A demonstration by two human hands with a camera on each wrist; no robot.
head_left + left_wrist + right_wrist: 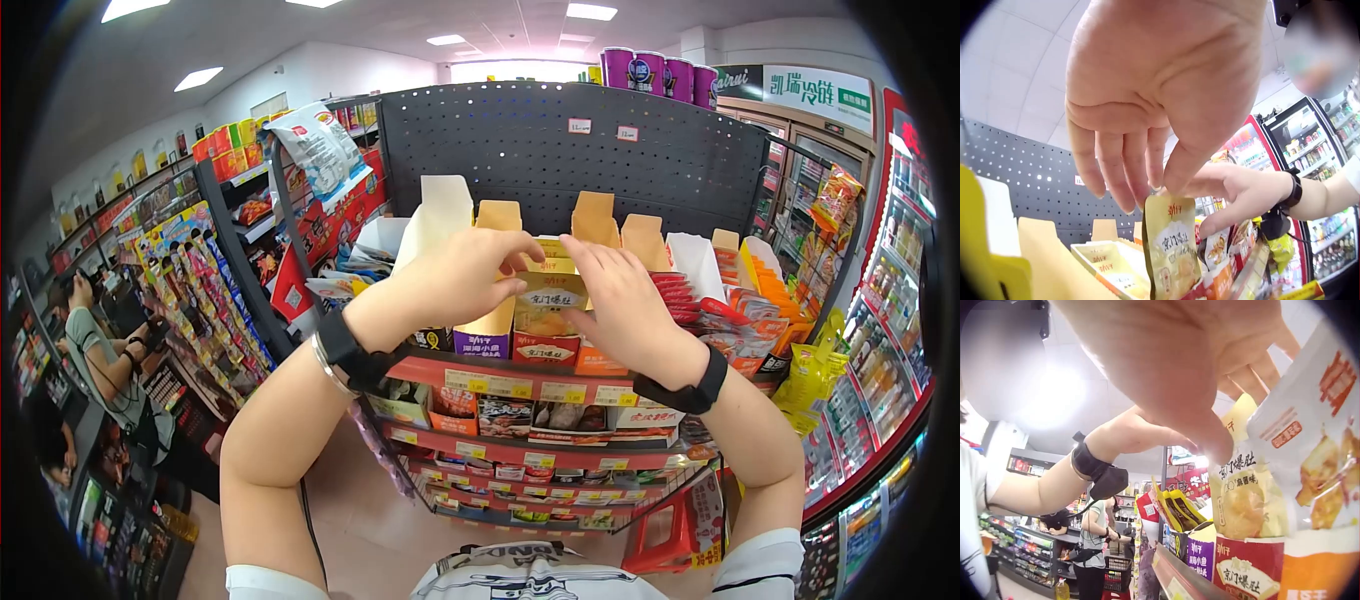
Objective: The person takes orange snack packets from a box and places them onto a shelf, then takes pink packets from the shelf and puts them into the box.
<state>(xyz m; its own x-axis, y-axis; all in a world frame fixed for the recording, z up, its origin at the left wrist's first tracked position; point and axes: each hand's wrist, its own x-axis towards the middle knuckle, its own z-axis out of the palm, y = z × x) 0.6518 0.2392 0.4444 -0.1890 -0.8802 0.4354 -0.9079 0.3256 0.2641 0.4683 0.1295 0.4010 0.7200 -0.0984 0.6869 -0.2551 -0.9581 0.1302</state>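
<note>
White tee [530,575] with black lettering on the front. Short white left sleeve [262,583] and right sleeve [760,565] either side of it. Arms are bare out from the tee, left hand [455,280] and right hand [615,300] too. Chunky black left strap [345,345] has a black box [1109,481] on it, and there's a matching right strap [690,390]. A thin silver bracelet [326,366] sits on the tee side of the left strap. A thin black cable [310,530] hangs just left of the tee.
</note>
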